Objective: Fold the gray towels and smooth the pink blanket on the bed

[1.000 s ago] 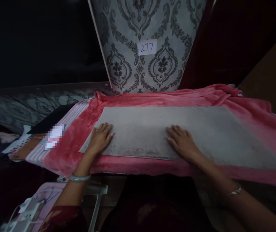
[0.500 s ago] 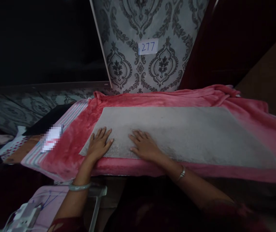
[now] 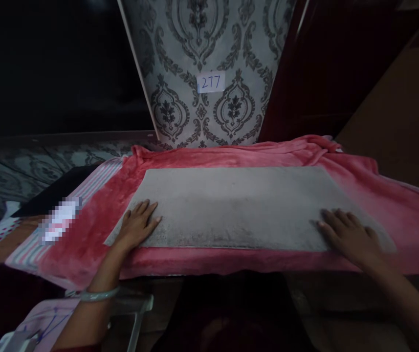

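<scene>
A long grey mat (image 3: pixel 231 205) lies flat across a pink-red plush blanket (image 3: pixel 95 220). My left hand (image 3: pixel 138 225) rests palm down near the mat's left end, its fingers spread on the surface. Over by the right end, my right hand (image 3: pixel 352 237) is also palm down on the mat with fingers apart, slightly blurred. Neither hand grips anything. Darker, rougher patches show along the mat's near edge. A pale bangle circles my left wrist.
A large dark screen (image 3: pixel 48 68) stands at the back left. Patterned wallpaper bears a paper label reading 277 (image 3: pixel 211 82). Dark red furniture (image 3: pixel 315 73) is at the back right. A pale pink stool or chair (image 3: pixel 53 318) stands near lower left, with a white item on it.
My right hand has slid far to the right along the mat, from near the left hand to the right end. The left hand stays on the left end. The view has shifted slightly.
</scene>
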{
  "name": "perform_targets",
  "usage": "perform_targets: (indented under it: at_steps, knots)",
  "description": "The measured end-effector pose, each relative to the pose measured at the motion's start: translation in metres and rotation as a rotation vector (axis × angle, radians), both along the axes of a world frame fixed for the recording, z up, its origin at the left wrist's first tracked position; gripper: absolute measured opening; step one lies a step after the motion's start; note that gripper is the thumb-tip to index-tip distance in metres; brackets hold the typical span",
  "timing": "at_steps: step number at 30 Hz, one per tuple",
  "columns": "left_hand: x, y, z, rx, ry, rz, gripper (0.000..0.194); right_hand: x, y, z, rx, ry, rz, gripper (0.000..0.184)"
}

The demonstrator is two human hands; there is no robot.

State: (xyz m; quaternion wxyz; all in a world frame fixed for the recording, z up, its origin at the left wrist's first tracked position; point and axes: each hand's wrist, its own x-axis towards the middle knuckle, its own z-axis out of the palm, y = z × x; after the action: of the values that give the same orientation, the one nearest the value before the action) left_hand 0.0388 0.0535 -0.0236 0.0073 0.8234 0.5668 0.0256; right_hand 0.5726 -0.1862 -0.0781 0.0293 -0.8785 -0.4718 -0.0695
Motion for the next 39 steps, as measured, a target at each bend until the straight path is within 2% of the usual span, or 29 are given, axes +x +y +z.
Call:
perform_targets:
  at_steps: [3,6,8,11,14,16,18,21,25,28,30,32,35,37,39]
  knots:
    - [0.036,0.003,0.017,-0.006,-0.024,-0.043,0.061,-0.023,0.041,0.020,0.047,0.047,0.132,0.064]
    - [0.089,0.011,0.030,-0.012,-0.042,-0.197,0.062,-0.085,0.104,0.041,0.067,0.114,0.384,0.060]
    - [0.120,0.020,0.032,-0.010,-0.053,-0.241,0.063,-0.135,0.141,0.050,0.060,0.153,0.519,0.059]
    - [0.147,0.033,0.023,0.011,-0.049,-0.238,0.064,-0.194,0.176,0.053,0.033,0.204,0.659,0.061]
    - [0.152,0.040,0.004,0.054,-0.013,-0.246,0.063,-0.214,0.187,0.044,-0.019,0.231,0.760,0.061]
    - [0.150,0.044,-0.006,0.094,0.001,-0.252,0.062,-0.204,0.184,0.038,-0.029,0.242,0.769,0.061]
    - [0.149,0.046,-0.010,0.115,0.010,-0.248,0.062,-0.178,0.177,0.034,-0.029,0.238,0.710,0.062]
    - [0.151,0.048,-0.009,0.114,0.032,-0.239,0.062,-0.118,0.155,0.032,-0.073,0.200,0.492,0.062]
    - [0.154,0.048,-0.006,0.113,0.040,-0.235,0.061,-0.017,0.102,0.025,-0.141,0.156,0.108,0.063]
    - [0.154,0.048,-0.007,0.120,0.028,-0.236,0.061,0.049,0.055,0.015,-0.089,0.115,-0.085,0.065]
    - [0.153,0.049,-0.009,0.120,0.024,-0.238,0.062,0.079,0.029,0.010,-0.071,0.124,-0.183,0.067]
    - [0.153,0.050,-0.011,0.121,0.021,-0.238,0.062,0.091,0.014,0.010,-0.062,0.126,-0.257,0.067]
    - [0.154,0.048,-0.011,0.123,0.009,-0.234,0.061,0.077,0.019,0.016,-0.023,0.059,-0.277,0.065]
    - [0.155,0.046,-0.011,0.118,-0.001,-0.230,0.061,0.049,0.041,0.023,0.009,0.034,-0.175,0.063]
    - [0.155,0.044,-0.010,0.111,-0.013,-0.228,0.061,0.012,0.072,0.030,0.016,0.060,0.005,0.061]
